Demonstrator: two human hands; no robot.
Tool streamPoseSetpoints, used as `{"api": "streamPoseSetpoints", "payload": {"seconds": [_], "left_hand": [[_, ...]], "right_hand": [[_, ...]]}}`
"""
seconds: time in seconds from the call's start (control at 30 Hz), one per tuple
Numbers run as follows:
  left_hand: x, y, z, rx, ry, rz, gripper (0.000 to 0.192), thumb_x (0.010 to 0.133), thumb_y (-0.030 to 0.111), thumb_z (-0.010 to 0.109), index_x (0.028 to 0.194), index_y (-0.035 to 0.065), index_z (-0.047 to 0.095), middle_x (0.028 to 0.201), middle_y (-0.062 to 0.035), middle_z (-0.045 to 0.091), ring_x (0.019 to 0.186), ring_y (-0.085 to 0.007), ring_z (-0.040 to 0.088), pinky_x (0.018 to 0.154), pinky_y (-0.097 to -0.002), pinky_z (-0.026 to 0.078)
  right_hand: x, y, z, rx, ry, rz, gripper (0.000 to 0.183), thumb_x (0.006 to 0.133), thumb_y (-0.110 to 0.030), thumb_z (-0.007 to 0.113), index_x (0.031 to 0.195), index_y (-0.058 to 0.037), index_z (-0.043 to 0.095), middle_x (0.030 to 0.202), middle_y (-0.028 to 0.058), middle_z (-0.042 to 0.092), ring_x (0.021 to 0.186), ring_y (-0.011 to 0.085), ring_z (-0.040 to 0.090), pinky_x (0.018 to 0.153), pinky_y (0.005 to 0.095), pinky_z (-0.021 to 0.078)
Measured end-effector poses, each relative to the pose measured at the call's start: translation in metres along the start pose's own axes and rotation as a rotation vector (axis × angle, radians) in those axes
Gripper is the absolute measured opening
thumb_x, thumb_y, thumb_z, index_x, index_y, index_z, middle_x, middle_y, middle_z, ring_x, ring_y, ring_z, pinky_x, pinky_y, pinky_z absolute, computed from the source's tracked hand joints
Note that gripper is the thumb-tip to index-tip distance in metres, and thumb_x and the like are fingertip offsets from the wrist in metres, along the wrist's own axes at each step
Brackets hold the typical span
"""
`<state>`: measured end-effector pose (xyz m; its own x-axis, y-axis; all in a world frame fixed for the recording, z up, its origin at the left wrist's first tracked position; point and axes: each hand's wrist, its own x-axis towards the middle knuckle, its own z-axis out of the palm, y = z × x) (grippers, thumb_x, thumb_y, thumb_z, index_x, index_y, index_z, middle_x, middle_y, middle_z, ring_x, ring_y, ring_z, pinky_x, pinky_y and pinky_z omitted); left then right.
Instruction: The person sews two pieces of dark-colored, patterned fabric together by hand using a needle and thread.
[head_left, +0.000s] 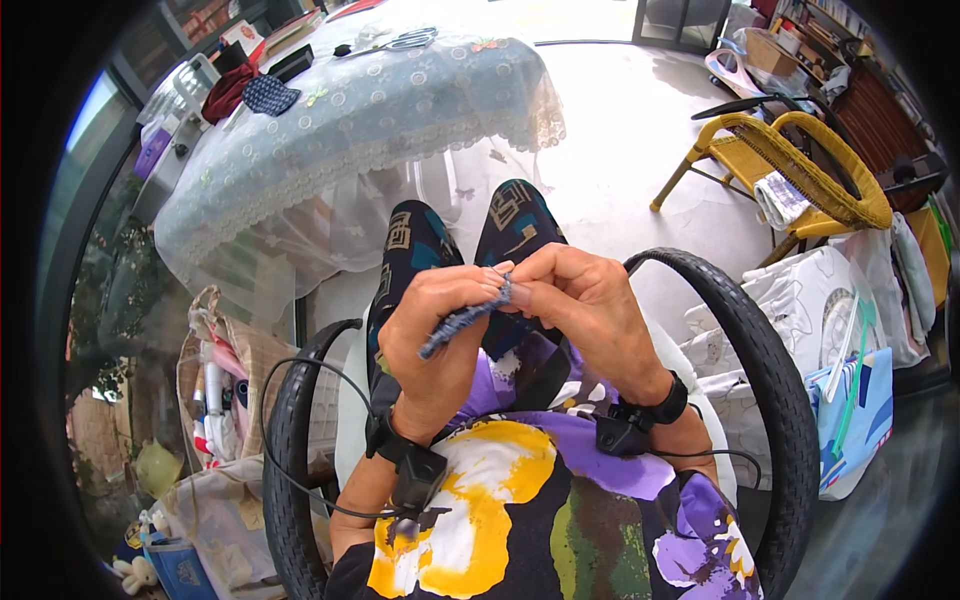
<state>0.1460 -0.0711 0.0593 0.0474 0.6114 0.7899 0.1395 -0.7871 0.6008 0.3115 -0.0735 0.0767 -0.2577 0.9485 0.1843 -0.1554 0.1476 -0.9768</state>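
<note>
A small piece of blue-grey fabric (466, 319), seemingly folded or rolled and fuzzy along its edge, is held above my lap. My left hand (439, 322) grips it between thumb and fingers, its lower end sticking out below the palm. At the upper end, the fingertips of my right hand (581, 300) pinch it, touching the left fingertips. Whether a needle or thread is between the fingertips cannot be told. Both wrists wear black straps with small box-shaped devices and cables. Patterned dark trousers (420, 247) cover my knees below the hands.
Ahead stands a table with a lace-edged cloth (360, 112), bearing scissors (412, 39) and a patterned blue cap (270, 95). Dark woven chair arms (780, 390) curve on both sides. A yellow wicker chair (817, 172) stands right; a filled bag (259, 375) stands left.
</note>
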Motion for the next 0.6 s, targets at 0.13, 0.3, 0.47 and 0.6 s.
{"api": "streamPoseSetpoints", "payload": {"seconds": [0.13, 0.3, 0.47, 0.6], "left_hand": [[-0.001, -0.001, 0.002, -0.183, 0.146, -0.281, 0.013, 0.083, -0.006, 0.067, 0.094, -0.0009, 0.062, 0.094, -0.0113, 0.066, 0.089, -0.0198, 0.067, 0.084, -0.0309, 0.055], [0.0, 0.001, 0.004, -0.251, 0.14, -0.304, 0.013, 0.084, -0.005, 0.067, 0.095, -0.0006, 0.062, 0.095, -0.0107, 0.067, 0.087, -0.0178, 0.066, 0.081, -0.0278, 0.053], [0.005, 0.004, 0.003, -0.221, 0.099, -0.3, 0.013, 0.083, -0.003, 0.069, 0.094, 0.0008, 0.062, 0.092, -0.0099, 0.068, 0.081, -0.014, 0.065, 0.075, -0.0241, 0.052], [0.011, 0.004, 0.003, -0.202, 0.168, -0.579, 0.012, 0.081, 0.0, 0.071, 0.09, 0.0016, 0.064, 0.086, -0.0064, 0.069, 0.077, -0.0096, 0.064, 0.072, -0.021, 0.049]], "right_hand": [[0.004, 0.008, 0.0, 0.072, -0.035, -0.006, 0.013, 0.09, -0.008, 0.064, 0.096, 0.0025, 0.066, 0.081, 0.005, 0.066, 0.073, 0.0059, 0.058, 0.065, 0.0198, 0.0482], [0.005, 0.01, 0.0, 0.1, -0.056, 0.001, 0.013, 0.09, -0.008, 0.063, 0.097, 0.003, 0.064, 0.082, 0.0062, 0.066, 0.073, 0.0063, 0.06, 0.066, 0.0198, 0.0497], [0.005, 0.01, -0.001, 0.221, -0.055, 0.033, 0.012, 0.091, -0.008, 0.063, 0.098, 0.0025, 0.063, 0.084, 0.0047, 0.064, 0.072, 0.0065, 0.059, 0.066, 0.02, 0.0495], [0.007, 0.014, -0.001, 0.245, -0.095, 0.088, 0.014, 0.091, -0.01, 0.064, 0.097, 0.0018, 0.063, 0.085, 0.0026, 0.063, 0.072, 0.0057, 0.057, 0.066, 0.0198, 0.0487]]}}
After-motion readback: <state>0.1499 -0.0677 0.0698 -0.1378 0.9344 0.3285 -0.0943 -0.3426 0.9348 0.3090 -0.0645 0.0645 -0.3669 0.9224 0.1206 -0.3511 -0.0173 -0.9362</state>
